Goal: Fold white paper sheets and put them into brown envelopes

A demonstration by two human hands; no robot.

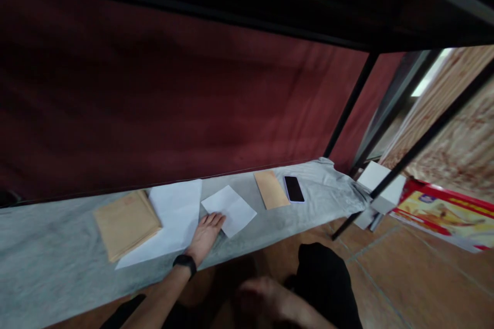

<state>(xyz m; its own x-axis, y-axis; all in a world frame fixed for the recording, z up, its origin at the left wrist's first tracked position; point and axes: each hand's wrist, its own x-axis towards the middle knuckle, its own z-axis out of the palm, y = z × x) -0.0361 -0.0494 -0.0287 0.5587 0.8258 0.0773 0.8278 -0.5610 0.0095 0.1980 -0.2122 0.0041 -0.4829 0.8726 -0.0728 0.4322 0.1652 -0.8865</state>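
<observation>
My left hand [210, 231], with a black band on the wrist, lies palm down, its fingertips on the left corner of a small white sheet of paper [231, 211]. That sheet lies turned at an angle and shows faint creases. A larger white sheet [175, 213] is just left of the hand, partly under a stack of brown envelopes [125, 223]. To the right lies a single tan envelope [271, 190], beside a dark-screened phone [294, 188]. My right hand [262, 290] hangs low near my knees, apart from the papers, blurred and in shadow.
Grey cloth [38, 267] covers the long, narrow bench surface. Dark red fabric [173, 97] hangs behind it, under a dark overhead frame. Black metal posts [351, 103] rise at the right. A white box [380, 182] and a colourful carton [447, 213] stand on the tiled floor.
</observation>
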